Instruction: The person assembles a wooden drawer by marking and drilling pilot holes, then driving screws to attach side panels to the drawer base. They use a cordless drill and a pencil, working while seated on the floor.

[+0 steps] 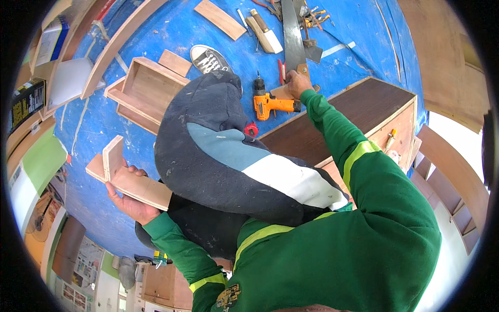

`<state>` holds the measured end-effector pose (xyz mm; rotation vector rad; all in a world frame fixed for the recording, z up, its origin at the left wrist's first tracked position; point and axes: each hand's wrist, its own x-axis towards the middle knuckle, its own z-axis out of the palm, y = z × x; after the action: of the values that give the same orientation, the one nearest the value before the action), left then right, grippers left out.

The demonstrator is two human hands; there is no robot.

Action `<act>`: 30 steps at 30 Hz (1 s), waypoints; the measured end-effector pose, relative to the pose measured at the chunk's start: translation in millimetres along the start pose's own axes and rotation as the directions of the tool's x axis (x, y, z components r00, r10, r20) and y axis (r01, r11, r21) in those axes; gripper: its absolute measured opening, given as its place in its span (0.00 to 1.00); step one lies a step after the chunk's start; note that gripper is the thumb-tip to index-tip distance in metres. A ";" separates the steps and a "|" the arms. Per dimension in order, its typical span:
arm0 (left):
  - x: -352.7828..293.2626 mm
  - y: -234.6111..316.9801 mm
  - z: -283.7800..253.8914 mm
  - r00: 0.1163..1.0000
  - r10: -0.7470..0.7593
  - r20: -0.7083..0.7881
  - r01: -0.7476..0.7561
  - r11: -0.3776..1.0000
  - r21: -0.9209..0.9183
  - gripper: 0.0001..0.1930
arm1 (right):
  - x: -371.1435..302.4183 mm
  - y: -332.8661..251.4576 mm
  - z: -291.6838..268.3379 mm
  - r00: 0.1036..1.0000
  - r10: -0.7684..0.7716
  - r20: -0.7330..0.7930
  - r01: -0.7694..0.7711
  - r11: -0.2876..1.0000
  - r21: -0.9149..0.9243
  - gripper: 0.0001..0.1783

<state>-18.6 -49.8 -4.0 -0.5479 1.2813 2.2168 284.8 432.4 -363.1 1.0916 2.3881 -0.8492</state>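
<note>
My left hand (pixel 130 200) is closed around an L-shaped wooden piece (pixel 138 184), a flat board with a short upright block at its far end. The fingers curl under and over the board's edges. Over on the right, my right hand (pixel 299 84) is closed on the wooden handle of a handsaw (pixel 294 39), whose long blade points away across the blue sheet. Part of the handle is hidden under the fingers. Just left of that hand lie a red-handled tool (pixel 281 73) and an orange cordless drill (pixel 269 104).
A dark-topped wooden cabinet (pixel 358 112) lies to the right. A shallow wooden drawer box (pixel 148 86) and a loose board (pixel 220 20) rest on the blue sheet (pixel 99 218). A wooden hand tool (pixel 264 34) and several small tools (pixel 314 20) lie at the far side.
</note>
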 end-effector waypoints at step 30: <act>-5.2 -17.7 33.1 0.971 0.094 0.221 -0.034 0.964 -0.264 0.34 | -26.1 -63.9 -44.1 0.940 0.065 -0.336 0.232 0.600 0.765 0.23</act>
<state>-6.5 -14.6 2.8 -0.3302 0.9090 2.4373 247.8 414.3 -292.3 1.5306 2.3279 -2.0640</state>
